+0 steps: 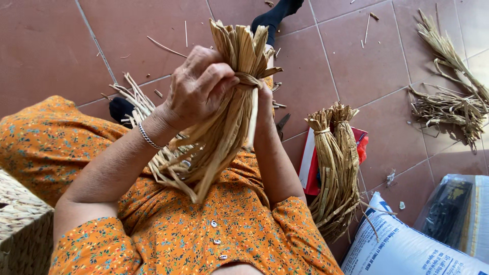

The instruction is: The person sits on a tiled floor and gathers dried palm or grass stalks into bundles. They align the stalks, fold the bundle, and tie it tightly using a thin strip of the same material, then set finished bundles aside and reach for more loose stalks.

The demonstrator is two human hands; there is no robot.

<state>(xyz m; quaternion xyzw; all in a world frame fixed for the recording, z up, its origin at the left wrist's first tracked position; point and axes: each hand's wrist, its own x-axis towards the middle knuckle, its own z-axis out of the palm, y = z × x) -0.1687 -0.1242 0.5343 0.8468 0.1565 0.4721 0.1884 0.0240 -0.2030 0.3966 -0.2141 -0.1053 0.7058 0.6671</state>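
— What do we have closest to us?

— Our lap, in an orange flowered dress (204,239), with a woven basket (23,229) at our left side and a white printed sack (402,249) on the floor at our right. Beside the sack lies a clear plastic bag (453,209) with something dark in it.

— And our hands?

— We hold a bundle of dried straw strips (224,122) up over our lap. Our left hand (196,86), with a silver bracelet (147,136) on the wrist, is closed around the bundle near its top, fingers curled over the band that ties it. Our right hand (265,104) is mostly hidden behind the bundle; it touches it at the tie, but we cannot tell how far it is closed.

— How does the bundle sit?

— Tilted, cut ends pointing up and away, loose ends fanning down toward our knees.

— Anything else on the floor?

— Two tied straw bundles (336,168) lean just right of our knee against a red and white bag (310,163). Farther out, our feet in black socks (275,15) rest on the brown tiled floor (51,46), with scissors (281,124) near our right forearm. Loose straw (448,97) is heaped toward the floor's far right edge, and scraps are scattered about.
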